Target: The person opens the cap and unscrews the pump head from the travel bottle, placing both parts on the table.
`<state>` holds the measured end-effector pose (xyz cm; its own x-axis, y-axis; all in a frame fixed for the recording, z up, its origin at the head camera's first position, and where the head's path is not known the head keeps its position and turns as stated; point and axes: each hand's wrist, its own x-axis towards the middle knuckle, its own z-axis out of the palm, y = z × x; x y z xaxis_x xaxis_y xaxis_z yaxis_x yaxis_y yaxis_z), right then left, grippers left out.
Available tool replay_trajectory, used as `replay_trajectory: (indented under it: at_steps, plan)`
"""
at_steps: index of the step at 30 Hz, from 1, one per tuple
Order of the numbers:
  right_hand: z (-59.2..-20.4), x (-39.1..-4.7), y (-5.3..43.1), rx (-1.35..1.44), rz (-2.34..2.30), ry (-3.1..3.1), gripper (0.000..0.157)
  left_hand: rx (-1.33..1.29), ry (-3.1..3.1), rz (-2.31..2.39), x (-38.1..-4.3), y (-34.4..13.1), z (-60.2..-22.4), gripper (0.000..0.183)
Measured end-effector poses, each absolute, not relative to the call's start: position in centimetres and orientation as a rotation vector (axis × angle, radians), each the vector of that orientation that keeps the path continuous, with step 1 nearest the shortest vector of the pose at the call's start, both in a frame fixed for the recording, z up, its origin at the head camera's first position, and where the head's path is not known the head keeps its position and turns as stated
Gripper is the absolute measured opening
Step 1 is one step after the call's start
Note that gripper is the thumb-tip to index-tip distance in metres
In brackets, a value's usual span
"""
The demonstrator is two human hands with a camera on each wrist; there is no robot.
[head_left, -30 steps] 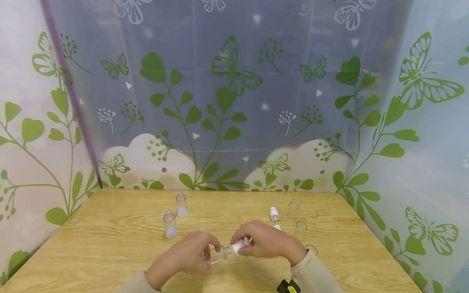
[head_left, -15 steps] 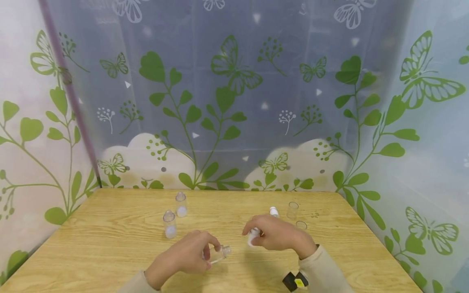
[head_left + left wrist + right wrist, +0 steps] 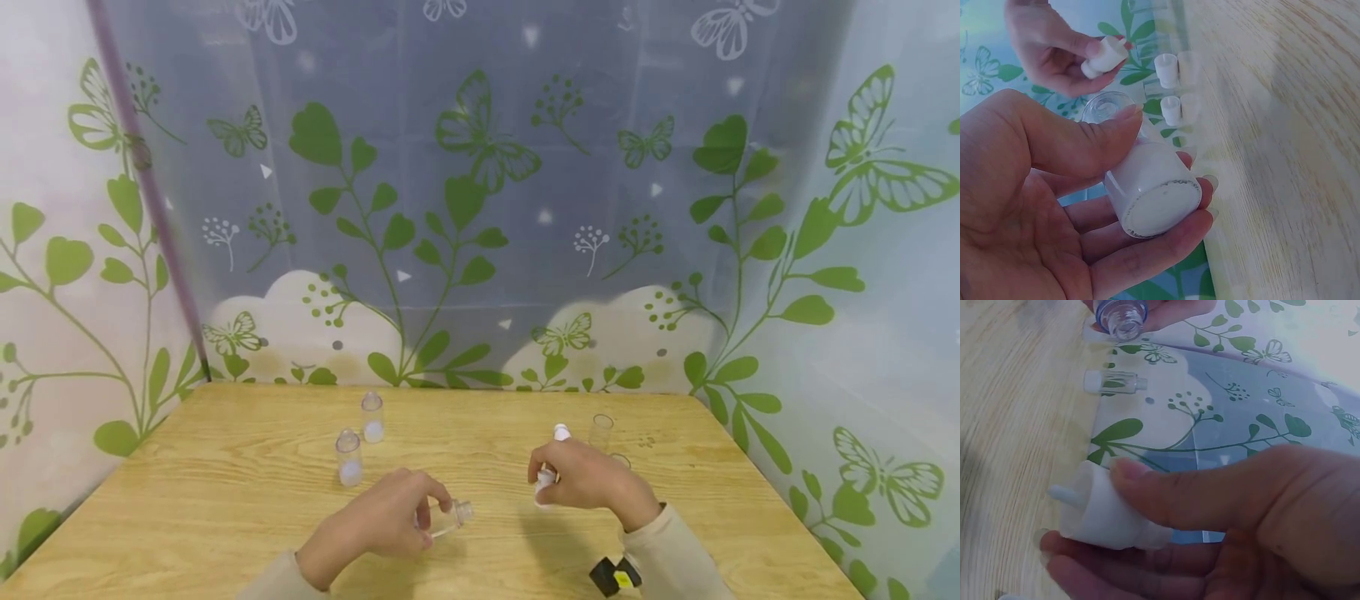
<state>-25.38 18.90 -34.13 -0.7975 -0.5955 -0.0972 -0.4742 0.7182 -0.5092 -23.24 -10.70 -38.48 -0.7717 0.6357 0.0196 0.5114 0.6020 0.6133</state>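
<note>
My left hand (image 3: pixel 393 512) grips a small clear bottle (image 3: pixel 450 517) with a white base, tilted on its side with its open threaded neck pointing right. In the left wrist view, thumb and fingers wrap round the bottle (image 3: pixel 1154 187). Off to the right, my right hand (image 3: pixel 592 477) pinches a white pump head (image 3: pixel 546 485) above the table. Up close in the right wrist view, a short thin stem sticks out of the pump head's (image 3: pixel 1110 509) wide end. Bottle and pump head are apart.
Two clear bottles (image 3: pixel 348 458) with white bases stand upright at the left of the wooden table (image 3: pixel 225 517). A white pump head (image 3: pixel 561 432) and clear cylindrical covers (image 3: pixel 602 432) stand behind my right hand. A black and yellow object (image 3: pixel 617 576) shows beside the right sleeve.
The white pump head has come away from the bottle's neck and moved right with my right hand. My left hand and the bottle have stayed nearly in place.
</note>
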Motion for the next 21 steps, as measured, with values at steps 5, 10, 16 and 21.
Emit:
replay_trajectory:
  at_steps: [5,10,16,21]
  plan:
    - [-34.4,-25.1,19.0,-0.601,-0.672,2.663,0.024,0.955,2.631,0.912,-23.3,-10.7,-38.5,0.041]
    - [-34.6,-25.0,19.2,-0.426,-0.623,2.701,0.026,0.947,2.628,0.921,-23.1,-10.7,-38.5,0.04]
    - [-35.0,-25.1,19.5,-0.357,-0.55,2.7,0.022,0.953,2.639,0.905,-23.2,-10.7,-38.4,0.04]
    - [-35.4,-25.3,19.8,-0.351,-0.544,2.707,0.019,0.946,2.637,0.902,-23.0,-10.7,-38.3,0.039]
